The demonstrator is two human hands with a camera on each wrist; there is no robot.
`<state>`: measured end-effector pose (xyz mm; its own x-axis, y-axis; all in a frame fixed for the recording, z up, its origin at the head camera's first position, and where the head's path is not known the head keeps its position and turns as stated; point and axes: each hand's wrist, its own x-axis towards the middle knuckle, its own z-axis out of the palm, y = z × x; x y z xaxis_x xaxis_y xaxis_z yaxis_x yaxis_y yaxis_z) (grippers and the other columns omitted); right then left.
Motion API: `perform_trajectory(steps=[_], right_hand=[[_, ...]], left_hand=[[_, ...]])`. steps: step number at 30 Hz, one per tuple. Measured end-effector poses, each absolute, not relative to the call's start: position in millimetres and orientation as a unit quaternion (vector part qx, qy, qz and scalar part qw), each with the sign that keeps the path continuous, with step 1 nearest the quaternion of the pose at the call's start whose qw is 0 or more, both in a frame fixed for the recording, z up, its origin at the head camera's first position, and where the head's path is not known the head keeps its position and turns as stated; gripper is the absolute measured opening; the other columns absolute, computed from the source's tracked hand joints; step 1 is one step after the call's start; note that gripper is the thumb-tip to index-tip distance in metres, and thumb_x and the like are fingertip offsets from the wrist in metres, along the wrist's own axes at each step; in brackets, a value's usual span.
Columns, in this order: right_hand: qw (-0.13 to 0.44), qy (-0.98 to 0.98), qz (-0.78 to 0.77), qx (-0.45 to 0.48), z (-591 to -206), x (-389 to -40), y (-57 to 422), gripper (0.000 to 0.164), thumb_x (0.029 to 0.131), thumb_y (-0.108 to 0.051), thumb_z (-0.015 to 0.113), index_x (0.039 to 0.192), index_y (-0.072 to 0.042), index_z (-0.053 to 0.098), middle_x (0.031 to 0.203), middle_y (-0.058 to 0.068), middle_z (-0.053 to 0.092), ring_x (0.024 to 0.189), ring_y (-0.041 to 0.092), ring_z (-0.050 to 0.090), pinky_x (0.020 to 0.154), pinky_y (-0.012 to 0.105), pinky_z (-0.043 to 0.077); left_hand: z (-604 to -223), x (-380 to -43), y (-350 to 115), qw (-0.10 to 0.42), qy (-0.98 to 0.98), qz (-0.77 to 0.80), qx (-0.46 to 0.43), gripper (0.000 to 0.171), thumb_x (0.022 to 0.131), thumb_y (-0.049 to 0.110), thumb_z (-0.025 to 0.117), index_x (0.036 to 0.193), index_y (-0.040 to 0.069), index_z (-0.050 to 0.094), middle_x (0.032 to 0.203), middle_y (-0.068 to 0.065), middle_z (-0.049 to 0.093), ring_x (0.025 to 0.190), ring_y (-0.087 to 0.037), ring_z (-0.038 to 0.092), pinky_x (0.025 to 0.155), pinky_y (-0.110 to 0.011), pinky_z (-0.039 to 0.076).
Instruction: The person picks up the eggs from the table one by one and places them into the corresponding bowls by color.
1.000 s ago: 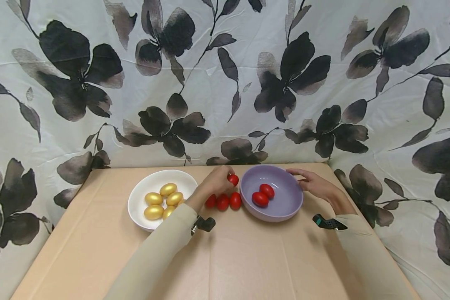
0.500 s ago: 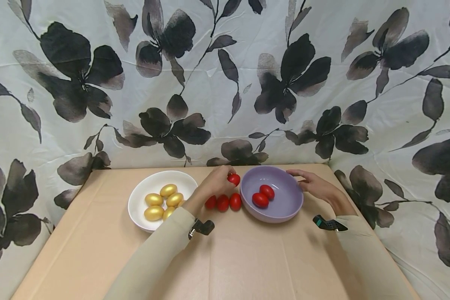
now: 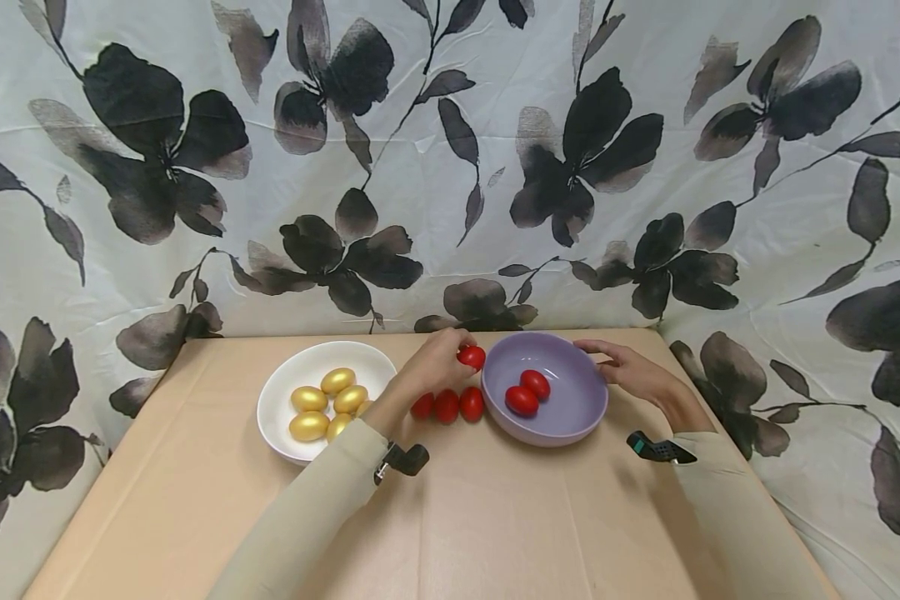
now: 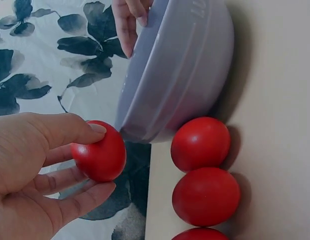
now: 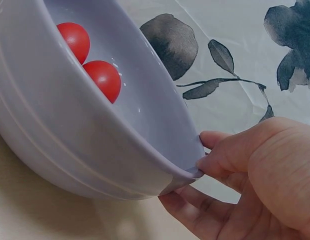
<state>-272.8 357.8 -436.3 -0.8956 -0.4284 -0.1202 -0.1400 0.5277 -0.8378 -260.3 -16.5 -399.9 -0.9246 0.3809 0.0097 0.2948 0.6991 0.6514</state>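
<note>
My left hand pinches a red egg between thumb and fingers, above the table by the left rim of the purple bowl. In the left wrist view the held egg is lifted, with the thumb on top. My right hand grips the bowl's right rim; in the right wrist view the thumb lies at the rim and other fingers reach underneath. Two red eggs lie inside the bowl. On the table just left of it, three red eggs sit in a row.
A white bowl with several gold eggs stands at the left, partly behind my left forearm. The table ends at the back against a floral curtain. Each wrist wears a small black camera mount.
My left hand and its red egg have shifted very slightly right toward the purple bowl. My right hand keeps its place on the rim.
</note>
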Motion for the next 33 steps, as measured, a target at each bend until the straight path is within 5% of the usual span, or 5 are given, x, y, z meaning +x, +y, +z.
perform_trajectory(steps=[16, 33], right_hand=[[0.151, 0.861, -0.453, -0.174, -436.5, -272.1, 357.1, 0.062, 0.095, 0.009, 0.04, 0.154, -0.006, 0.041, 0.156, 0.026, 0.038, 0.129, 0.048, 0.054, 0.103, 0.055, 0.05], [0.148, 0.865, -0.448, -0.171, -436.1, -271.9, 356.6, 0.061, 0.095, 0.008, 0.041, 0.154, -0.007, 0.042, 0.156, 0.025, 0.039, 0.129, 0.048, 0.055, 0.103, 0.056, 0.05]], left_hand=[[-389.3, -250.9, -7.4, 0.018, 0.908, 0.332, 0.254, 0.036, 0.085, 0.006, 0.075, 0.12, 0.004, 0.067, 0.109, -0.009, 0.067, 0.099, -0.023, 0.064, 0.089, -0.032, 0.055], [-386.9, -245.7, 8.2, 0.045, 0.894, 0.329, 0.3, 0.036, 0.086, 0.007, 0.076, 0.121, 0.005, 0.069, 0.114, -0.006, 0.066, 0.104, -0.02, 0.059, 0.089, -0.028, 0.055]])
